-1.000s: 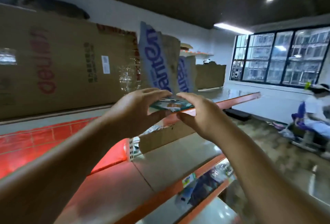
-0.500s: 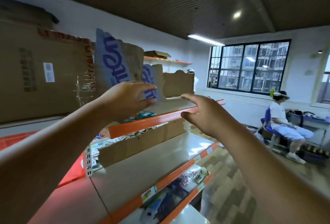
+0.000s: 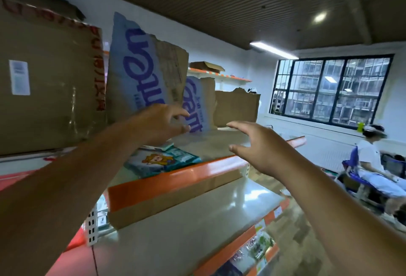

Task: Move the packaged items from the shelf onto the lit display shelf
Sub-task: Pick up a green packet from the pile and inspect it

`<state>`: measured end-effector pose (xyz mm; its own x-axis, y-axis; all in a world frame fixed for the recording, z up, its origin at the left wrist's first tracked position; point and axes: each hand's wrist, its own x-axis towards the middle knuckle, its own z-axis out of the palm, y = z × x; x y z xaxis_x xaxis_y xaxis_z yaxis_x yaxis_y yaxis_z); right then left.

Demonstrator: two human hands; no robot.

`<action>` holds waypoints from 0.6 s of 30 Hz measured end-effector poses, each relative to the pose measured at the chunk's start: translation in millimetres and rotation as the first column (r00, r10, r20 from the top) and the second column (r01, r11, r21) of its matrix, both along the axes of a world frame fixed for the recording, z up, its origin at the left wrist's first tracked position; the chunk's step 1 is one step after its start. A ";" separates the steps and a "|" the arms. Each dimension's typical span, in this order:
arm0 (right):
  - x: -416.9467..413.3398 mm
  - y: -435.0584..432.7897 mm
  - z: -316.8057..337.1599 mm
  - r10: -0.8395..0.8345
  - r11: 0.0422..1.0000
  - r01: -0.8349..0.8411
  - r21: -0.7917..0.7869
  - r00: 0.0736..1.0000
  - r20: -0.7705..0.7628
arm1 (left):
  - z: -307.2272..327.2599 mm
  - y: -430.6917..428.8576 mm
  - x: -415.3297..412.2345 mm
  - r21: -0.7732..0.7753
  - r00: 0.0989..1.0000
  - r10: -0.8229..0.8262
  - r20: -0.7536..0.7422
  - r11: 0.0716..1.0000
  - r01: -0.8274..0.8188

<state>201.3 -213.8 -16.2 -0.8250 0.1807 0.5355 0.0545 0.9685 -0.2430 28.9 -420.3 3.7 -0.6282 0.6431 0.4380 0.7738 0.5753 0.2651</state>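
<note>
Orange-edged shelves (image 3: pixel 175 179) and cartons (image 3: pixel 50 82) mark a shop

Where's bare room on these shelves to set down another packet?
Top shelf: bare strip right of the teal packet, before the torn cardboard. The grey shelf below is bare too. Crowded left, by the big box.

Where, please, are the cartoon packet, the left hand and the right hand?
cartoon packet (image 3: pixel 160 162), head view, printed front.
left hand (image 3: pixel 159 124), head view, its back.
right hand (image 3: pixel 259 146), head view, its back.

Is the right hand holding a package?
No, the right hand hovers open and empty; the packaged items lie on the orange-edged shelf.
</note>
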 end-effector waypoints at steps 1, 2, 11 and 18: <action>-12.0 6.1 1.3 0.005 1.000 -0.006 -0.002 1.000 -0.001 | 0.9 2.8 -11.3 -0.033 0.999 0.037 0.009 0.999 -0.036; -25.0 12.0 2.4 0.009 1.000 -0.009 0.000 1.000 -0.005 | 1.7 5.6 -22.3 -0.077 0.997 0.068 0.020 0.995 -0.067; -120.9 28.2 0.8 0.159 0.983 -0.157 -0.089 0.987 0.015 | -7.0 9.1 -82.0 -0.491 0.951 0.296 0.095 0.845 -0.214; -177.2 27.0 -4.2 0.358 0.920 -0.345 -0.184 0.933 0.040 | -17.1 20.2 -82.8 -0.605 0.927 0.312 0.208 0.786 -0.129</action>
<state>24.1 -186.8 -20.4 -0.8869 -0.0439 0.4599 -0.2584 0.8723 -0.4151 -53.9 -400.0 -13.5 -0.8196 0.5430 -0.1829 0.5496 0.8352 0.0168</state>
